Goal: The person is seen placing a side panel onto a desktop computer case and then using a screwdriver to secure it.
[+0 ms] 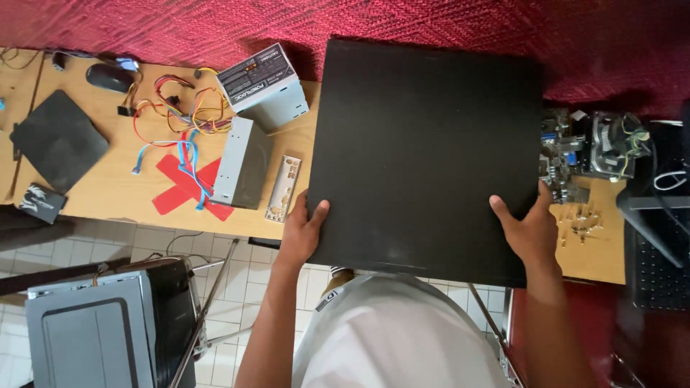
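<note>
held flat between both hands: large black panel [430,154], gripped at its near edge, left hand [303,231] clamped on the near-left corner, right hand [530,231] on the near-right, thumbs on top. stretches away from the hands over the wooden surface [108,197], roughly square, equally near both.

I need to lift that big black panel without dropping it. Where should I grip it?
Grip the black panel on its two side edges near the bottom corners, coming in from each side, as the left hand and right hand do: it is wide, flat and thin.
</note>
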